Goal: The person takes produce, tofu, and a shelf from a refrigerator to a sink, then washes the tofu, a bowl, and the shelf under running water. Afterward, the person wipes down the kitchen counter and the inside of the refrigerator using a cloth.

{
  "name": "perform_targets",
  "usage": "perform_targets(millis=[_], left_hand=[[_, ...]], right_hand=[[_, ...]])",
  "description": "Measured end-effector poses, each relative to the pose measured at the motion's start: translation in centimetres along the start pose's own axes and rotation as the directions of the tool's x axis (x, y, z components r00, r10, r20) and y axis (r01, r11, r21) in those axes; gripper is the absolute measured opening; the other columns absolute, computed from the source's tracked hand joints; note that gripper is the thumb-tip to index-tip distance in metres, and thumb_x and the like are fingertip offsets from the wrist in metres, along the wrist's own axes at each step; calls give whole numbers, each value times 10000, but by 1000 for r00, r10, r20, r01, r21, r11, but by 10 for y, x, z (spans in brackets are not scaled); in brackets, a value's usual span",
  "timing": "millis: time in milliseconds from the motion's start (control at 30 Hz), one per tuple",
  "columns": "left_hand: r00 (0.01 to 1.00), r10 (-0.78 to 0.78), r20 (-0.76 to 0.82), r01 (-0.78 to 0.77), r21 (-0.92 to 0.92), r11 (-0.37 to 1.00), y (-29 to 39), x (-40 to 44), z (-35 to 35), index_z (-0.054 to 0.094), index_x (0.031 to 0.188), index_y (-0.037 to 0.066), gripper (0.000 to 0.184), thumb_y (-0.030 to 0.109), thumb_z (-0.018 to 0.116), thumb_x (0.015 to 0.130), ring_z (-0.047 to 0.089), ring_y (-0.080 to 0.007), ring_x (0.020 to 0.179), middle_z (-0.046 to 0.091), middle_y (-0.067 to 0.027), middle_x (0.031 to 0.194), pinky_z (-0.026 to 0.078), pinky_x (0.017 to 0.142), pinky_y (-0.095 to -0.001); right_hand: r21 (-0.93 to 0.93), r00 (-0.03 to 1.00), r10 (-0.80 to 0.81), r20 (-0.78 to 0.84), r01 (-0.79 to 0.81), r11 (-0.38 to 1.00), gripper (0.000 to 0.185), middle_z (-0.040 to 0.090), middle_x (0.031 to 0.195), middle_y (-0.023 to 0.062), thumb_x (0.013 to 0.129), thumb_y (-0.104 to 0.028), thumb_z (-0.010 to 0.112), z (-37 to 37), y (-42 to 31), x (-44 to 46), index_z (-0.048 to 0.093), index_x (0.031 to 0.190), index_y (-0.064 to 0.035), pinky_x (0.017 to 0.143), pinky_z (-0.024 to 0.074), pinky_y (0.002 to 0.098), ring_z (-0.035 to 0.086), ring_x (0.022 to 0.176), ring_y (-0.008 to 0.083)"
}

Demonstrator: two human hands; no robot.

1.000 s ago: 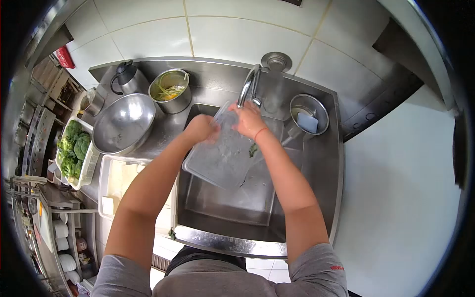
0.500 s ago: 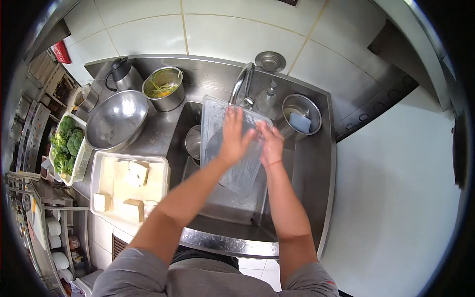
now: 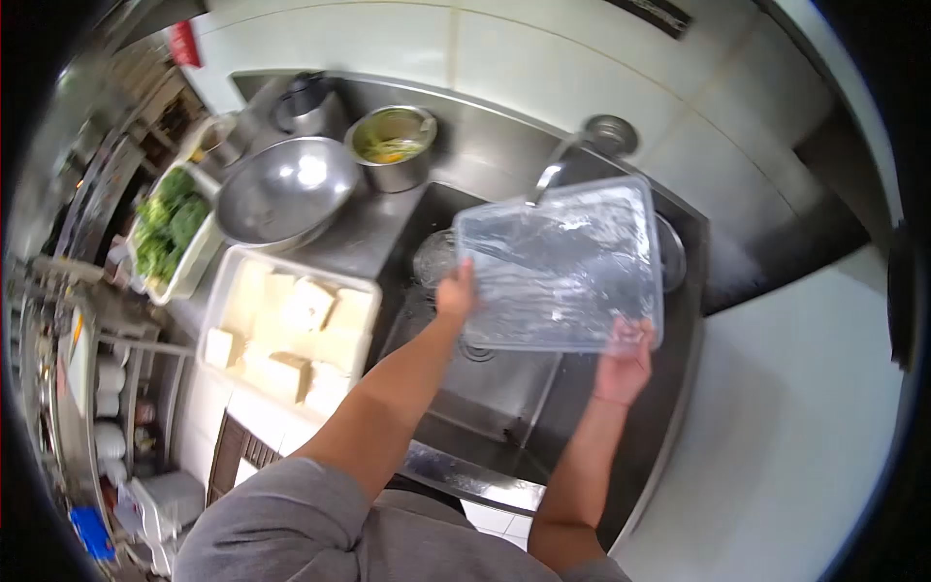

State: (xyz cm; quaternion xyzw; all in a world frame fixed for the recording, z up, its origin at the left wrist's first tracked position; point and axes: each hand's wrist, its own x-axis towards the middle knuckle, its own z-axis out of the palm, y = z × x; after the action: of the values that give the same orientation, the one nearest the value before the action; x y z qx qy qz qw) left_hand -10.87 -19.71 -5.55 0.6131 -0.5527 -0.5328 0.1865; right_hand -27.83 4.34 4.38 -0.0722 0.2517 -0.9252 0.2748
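A clear rectangular plastic lid [image 3: 562, 267], wet and streaked, is held tilted over the sink [image 3: 465, 393]. My left hand [image 3: 455, 294] grips its left edge. At the lower right corner, my right hand [image 3: 626, 361] has its fingers wrapped around the rim, partly seen through the plastic. The tap [image 3: 545, 180] stands just behind the lid, its lower part hidden. Beyond the lid's left edge, water falls or splashes near a round metal item [image 3: 435, 260] in the sink, too blurred to name.
Left of the sink stands a plastic container [image 3: 367, 320] with pale blocks that look like tofu. Behind it are a steel bowl [image 3: 286, 194], a steel pot [image 3: 396, 175] with vegetable scraps, a jug [image 3: 312, 109] and broccoli [image 3: 175, 225] in a white basket. A metal bowl [image 3: 672, 254] is partly covered by the lid.
The lid has turned and moved right and towards me. My left hand went from lying flat on its surface to gripping its left edge; my right hand shifted to the lower right corner. The view swung.
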Motion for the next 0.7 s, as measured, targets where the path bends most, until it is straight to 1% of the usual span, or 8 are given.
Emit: perform_targets(millis=[100, 200, 267, 367, 433, 600, 667, 700], left_hand=[[969, 227, -94, -219, 93, 971, -3, 7, -13, 623, 978, -33, 597, 476, 312, 947, 579, -442, 913, 615, -287, 907, 438, 825, -477], [939, 345, 12, -338, 237, 911, -11, 8, -20, 621, 910, -21, 503, 372, 312, 966, 567, -429, 934, 613, -261, 946, 440, 825, -485], [888, 372, 269, -452, 366, 813, -34, 19, -14, 610, 1032, 0, 343, 294, 531, 873, 588, -382, 960, 627, -238, 961, 450, 845, -449], [834, 487, 258, -551, 422, 720, -11, -9, -43, 580, 1140, 21, 415, 287, 609, 823, 610, -335, 959, 642, -203, 963, 463, 840, -417], [748, 472, 466, -593, 151, 791, 32, -37, -108, 567, 1185, 69, 377, 257, 593, 859, 638, -272, 917, 662, -135, 987, 485, 810, -350], [836, 546, 49, -531, 321, 785, 16, -35, -305, 642, 1027, 26, 224, 172, 559, 878, 631, -151, 745, 682, -90, 874, 500, 683, -308], [811, 520, -269, -297, 576, 762, -3, -39, -393, 644, 953, 46, 229, 212, 498, 895, 630, -318, 790, 662, -176, 867, 479, 716, -406], [832, 416, -368, -154, 566, 810, -17, -41, -432, 637, 964, 26, 283, 260, 488, 907, 615, -352, 864, 649, -187, 955, 472, 754, -420]], right_hand=[[-507, 992, 109, -60, -124, 853, 333, 604, 920, 67, 825, -92, 608, 30, -34, -32, 521, 1138, -16, 808, 487, 338, 593, 855, 179], [-560, 936, 334, -113, -337, 757, 364, 617, 925, 82, 808, -89, 630, 35, -59, -48, 520, 1149, -24, 716, 502, 315, 601, 812, 176], [-782, 949, 164, -269, -315, 539, 320, 619, 935, 79, 804, -102, 649, 43, -57, -55, 554, 1099, -24, 658, 496, 301, 590, 784, 155], [-902, 946, 301, -116, -228, 367, 261, 634, 906, 65, 814, -124, 660, 37, -61, -67, 589, 1049, -33, 671, 485, 290, 588, 766, 144], [-952, 951, 297, -85, -165, 257, 183, 654, 857, 49, 797, -113, 670, 19, -42, -72, 642, 957, -27, 688, 488, 291, 596, 756, 136], [-936, 842, 537, -41, 155, -315, 236, 680, 908, 82, 746, -58, 689, -30, 45, -91, 669, 972, 7, 783, 486, 290, 629, 829, 173], [-881, 784, 611, -113, 205, -426, 290, 678, 949, 93, 738, -82, 710, -16, 64, -93, 658, 1009, 6, 795, 488, 299, 631, 850, 184], [-873, 615, 750, -244, 196, -446, 332, 665, 1001, 102, 752, -130, 710, -12, 73, -98, 642, 1051, -3, 819, 482, 297, 624, 901, 189]])
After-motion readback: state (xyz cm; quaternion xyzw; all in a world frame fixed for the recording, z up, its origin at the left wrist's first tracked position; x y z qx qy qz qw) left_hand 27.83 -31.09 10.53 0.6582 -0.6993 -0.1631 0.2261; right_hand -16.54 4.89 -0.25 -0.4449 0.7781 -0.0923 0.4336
